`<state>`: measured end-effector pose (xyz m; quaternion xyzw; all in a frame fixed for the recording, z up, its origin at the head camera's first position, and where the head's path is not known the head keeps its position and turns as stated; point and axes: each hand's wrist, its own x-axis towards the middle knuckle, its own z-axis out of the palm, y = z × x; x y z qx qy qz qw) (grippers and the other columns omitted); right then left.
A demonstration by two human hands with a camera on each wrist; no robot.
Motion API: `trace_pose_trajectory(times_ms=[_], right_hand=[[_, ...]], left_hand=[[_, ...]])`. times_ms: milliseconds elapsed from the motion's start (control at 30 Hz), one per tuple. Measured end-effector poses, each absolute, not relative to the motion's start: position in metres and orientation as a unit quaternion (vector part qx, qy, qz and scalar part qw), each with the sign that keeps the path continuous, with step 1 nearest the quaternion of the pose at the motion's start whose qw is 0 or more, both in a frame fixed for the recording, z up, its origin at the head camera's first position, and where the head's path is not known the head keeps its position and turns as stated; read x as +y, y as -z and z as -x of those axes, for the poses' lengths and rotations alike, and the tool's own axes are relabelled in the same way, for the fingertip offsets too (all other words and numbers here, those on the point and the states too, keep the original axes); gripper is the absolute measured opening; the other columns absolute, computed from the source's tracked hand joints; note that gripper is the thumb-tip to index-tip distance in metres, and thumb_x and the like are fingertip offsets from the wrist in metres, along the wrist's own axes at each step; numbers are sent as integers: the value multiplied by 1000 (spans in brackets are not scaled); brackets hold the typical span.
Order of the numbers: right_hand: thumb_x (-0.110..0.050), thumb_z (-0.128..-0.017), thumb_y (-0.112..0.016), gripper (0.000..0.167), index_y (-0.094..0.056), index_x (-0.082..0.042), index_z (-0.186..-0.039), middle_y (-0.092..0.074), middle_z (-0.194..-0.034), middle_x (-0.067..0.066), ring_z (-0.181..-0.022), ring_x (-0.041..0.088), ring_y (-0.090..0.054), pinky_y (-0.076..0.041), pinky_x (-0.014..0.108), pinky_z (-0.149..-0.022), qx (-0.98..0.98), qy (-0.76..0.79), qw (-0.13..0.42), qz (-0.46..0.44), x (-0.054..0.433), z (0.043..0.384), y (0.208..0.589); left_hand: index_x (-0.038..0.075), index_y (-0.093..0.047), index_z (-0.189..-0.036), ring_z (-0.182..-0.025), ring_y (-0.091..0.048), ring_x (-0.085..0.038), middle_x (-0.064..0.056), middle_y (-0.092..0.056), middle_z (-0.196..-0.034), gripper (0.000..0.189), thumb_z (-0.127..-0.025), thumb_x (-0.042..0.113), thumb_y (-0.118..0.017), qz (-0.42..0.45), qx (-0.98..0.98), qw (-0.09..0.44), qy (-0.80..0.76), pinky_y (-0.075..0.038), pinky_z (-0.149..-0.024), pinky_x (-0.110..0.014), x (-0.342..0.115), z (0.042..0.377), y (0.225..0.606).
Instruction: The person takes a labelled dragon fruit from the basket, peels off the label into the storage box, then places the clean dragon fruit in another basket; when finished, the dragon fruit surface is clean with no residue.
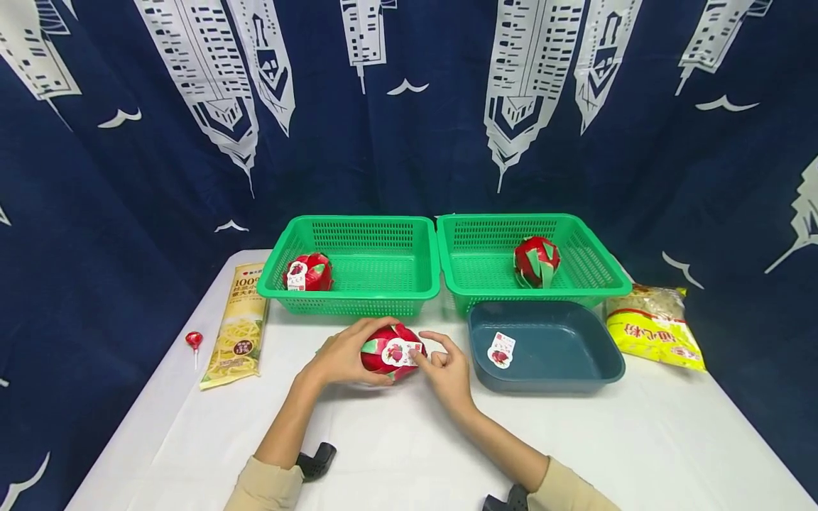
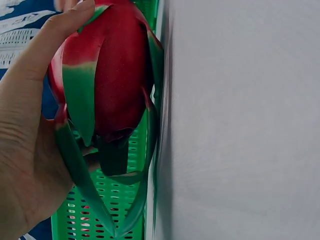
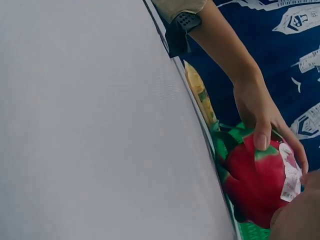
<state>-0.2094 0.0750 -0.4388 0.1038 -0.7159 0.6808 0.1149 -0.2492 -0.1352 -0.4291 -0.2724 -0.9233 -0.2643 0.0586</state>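
Note:
A red artificial dragon fruit (image 1: pixel 373 360) with green-tipped leaves lies on its side over the white table, between my hands. My left hand (image 1: pixel 348 358) grips its left end, thumb on the near side and fingers over the top, as the left wrist view (image 2: pixel 112 75) shows of the fruit. A white label (image 1: pixel 400 352) with a fruit picture lies along its surface. At the label's right end, my right hand (image 1: pixel 450 372) presses with the thumb, its index finger bent near the fruit's upper right. In the right wrist view the right hand (image 3: pixel 300 212) is partly cut off.
Two green baskets (image 1: pixel 358 305) (image 1: pixel 537 292) stand behind, each with one dragon fruit (image 1: pixel 316 271) (image 1: pixel 529 261). A blue-grey bin (image 1: pixel 546 383) at right holds another label (image 1: pixel 501 350). Noodles (image 1: pixel 236 326) and a lollipop (image 1: pixel 194 340) lie left; a yellow bag (image 1: pixel 652 330) lies right.

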Motion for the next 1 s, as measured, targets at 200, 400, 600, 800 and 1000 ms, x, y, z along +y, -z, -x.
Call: trace_pose_trajectory(times_ms=[200,400,600,800,1000], right_hand=[[-12,-82,-70,34,-64,0,-114,-27,-44,-8,-36,1,-24,-18,17,-36,-640,-763,79,-47,72,221,467],[-5,-83,-67,31,-62,10,-109,-26,-45,-8,-37,1,-22,-15,19,-39,-575,-814,69,-35,71,224,473],[-6,-86,-64,26,-60,14,-103,-28,-47,-6,-37,3,-21,-15,19,-39,-561,-827,42,-12,72,224,467],[-6,-86,-64,18,-62,9,-97,-30,-48,-8,-38,2,-22,-17,19,-40,-565,-825,2,4,79,216,453],[1,-89,-57,12,-66,-6,-86,-32,-50,-9,-42,3,-24,-16,22,-43,-561,-823,28,-84,107,202,414]], left_hand=[[53,-30,-134,-100,-52,-10,13,-47,-123,91,-56,67,-74,268,-926,69,257,-48,-73,-33,-135,250,433],[53,-30,-135,-99,-52,-10,13,-46,-122,91,-56,68,-73,268,-926,69,259,-48,-73,-32,-134,251,434],[55,-28,-134,-99,-51,-9,14,-46,-122,92,-55,66,-75,262,-928,70,257,-48,-73,-32,-134,252,436],[55,-29,-134,-100,-51,-9,13,-47,-121,92,-55,66,-74,258,-927,64,265,-47,-73,-33,-131,252,436],[53,-29,-134,-102,-51,-12,12,-47,-120,91,-56,67,-73,243,-929,48,275,-47,-75,-36,-133,254,433]])
